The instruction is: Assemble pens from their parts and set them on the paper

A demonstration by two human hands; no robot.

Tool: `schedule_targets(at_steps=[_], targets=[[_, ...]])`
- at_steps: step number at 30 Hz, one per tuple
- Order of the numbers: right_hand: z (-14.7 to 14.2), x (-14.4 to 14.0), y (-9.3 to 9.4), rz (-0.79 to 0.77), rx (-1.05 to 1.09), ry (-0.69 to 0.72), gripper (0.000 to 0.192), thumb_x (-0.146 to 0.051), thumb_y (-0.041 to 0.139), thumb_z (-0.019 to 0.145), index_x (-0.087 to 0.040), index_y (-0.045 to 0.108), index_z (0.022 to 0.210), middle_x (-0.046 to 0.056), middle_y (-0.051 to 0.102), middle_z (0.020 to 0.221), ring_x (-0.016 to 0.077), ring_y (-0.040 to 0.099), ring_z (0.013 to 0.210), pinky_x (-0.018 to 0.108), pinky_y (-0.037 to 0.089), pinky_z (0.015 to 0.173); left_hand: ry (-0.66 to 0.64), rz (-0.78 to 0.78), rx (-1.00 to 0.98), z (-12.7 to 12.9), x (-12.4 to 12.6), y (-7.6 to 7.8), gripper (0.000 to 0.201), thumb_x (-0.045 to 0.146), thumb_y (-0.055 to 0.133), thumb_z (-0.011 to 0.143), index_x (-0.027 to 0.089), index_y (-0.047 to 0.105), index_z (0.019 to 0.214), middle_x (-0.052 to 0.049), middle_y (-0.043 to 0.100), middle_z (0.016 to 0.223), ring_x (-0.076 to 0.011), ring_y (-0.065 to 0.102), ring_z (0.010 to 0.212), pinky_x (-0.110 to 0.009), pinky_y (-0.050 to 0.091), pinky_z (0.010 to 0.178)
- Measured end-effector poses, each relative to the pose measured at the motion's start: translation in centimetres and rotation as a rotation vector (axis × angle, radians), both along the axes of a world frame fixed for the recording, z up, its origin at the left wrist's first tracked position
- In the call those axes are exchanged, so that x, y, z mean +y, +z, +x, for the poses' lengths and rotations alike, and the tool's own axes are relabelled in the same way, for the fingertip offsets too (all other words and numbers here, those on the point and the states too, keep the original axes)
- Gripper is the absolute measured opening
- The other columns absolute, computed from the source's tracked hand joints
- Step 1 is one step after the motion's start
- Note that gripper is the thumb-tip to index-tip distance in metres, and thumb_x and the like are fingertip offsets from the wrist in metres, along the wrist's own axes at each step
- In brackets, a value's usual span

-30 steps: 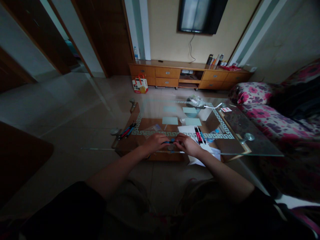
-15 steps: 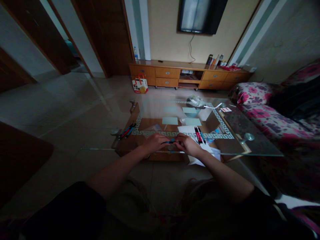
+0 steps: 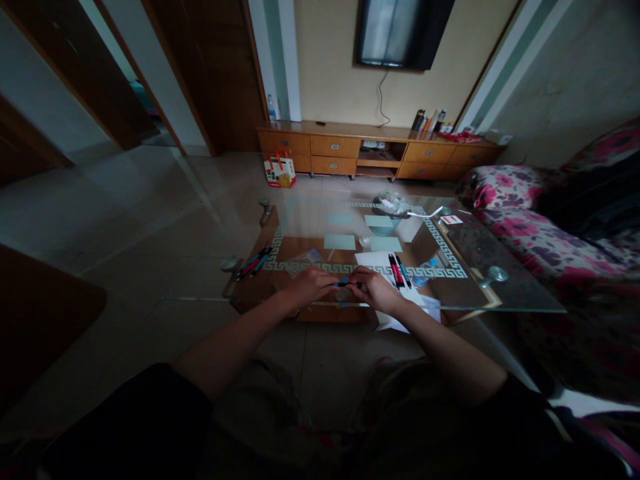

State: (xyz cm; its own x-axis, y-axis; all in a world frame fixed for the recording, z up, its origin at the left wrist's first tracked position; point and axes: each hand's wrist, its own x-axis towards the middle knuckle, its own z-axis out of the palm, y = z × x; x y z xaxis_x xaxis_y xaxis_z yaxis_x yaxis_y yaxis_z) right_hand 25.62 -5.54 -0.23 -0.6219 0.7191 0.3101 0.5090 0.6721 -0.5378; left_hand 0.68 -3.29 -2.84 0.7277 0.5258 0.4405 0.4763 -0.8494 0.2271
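Observation:
A blue and black pen is held level between my two hands, over the near edge of the glass table. My left hand is closed on its left end. The fingers of my right hand pinch the right end, hiding part of it. Right of that hand, red and blue pens lie side by side on white paper. A loose bunch of red, blue and black pens rests at the table's left side.
Toward the table's far side sits a clear plastic bag by a basket. A red and white card lies to the right. Beyond stand a low wooden cabinet and a carton. A floral sofa borders the right.

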Motion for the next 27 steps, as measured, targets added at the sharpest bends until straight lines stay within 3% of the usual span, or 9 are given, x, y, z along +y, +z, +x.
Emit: schedule_targets(at_steps=[27], targets=[[0.51, 0.49, -0.53, -0.025, 0.081, -0.004, 0.013, -0.029, 0.061, 0.092, -0.019, 0.068, 0.098, 0.008, 0.062, 0.095, 0.0159, 0.061, 0.072, 0.030, 0.052, 0.071, 0.027, -0.046, 0.041, -0.24, 0.09, -0.61, 0.027, 0.036, 0.050, 0.100, 0.019, 0.071, 0.100, -0.005, 0.074, 0.088, -0.0157, 0.068, 0.078, -0.027, 0.046, 0.077]])
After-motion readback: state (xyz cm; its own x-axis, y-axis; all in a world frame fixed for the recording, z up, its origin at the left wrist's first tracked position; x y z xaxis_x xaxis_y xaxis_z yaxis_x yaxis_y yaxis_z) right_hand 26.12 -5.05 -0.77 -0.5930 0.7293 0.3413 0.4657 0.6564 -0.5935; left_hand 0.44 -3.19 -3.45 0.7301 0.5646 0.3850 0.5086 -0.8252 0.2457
